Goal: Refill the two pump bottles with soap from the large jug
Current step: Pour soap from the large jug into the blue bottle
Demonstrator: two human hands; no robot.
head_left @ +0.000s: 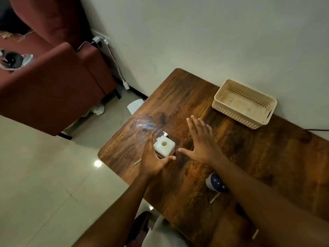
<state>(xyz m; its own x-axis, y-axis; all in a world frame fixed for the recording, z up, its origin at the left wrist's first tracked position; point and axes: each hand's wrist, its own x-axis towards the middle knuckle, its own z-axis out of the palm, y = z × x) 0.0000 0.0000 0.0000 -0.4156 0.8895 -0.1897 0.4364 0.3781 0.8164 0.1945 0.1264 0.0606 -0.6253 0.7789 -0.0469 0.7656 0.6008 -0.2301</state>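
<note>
- I see my left hand [153, 161] spread flat, fingers straight, against the 9 o'clock side of the square white bottle [164, 146], gripping nothing.
- My right hand [199, 141] hovers splayed at the bottle's 3 o'clock, holding nothing.
- The bottle stands uncapped on the desk [249, 157]; its pump [165, 134] lies at 12 o'clock.
- A blue-topped bottle [214, 182] sits partly under my right forearm.
- A cream basket [244, 104] stands at 2 o'clock.

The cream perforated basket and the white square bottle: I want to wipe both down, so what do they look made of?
The cream perforated basket looks like moulded plastic with a matte finish: rows of even punched holes, thin walls and a rounded rim. The white square bottle seems translucent, slightly glossy plastic, with soft rounded corners and an open round neck. The dark wooden table under them shows grain and a sheen.
</note>
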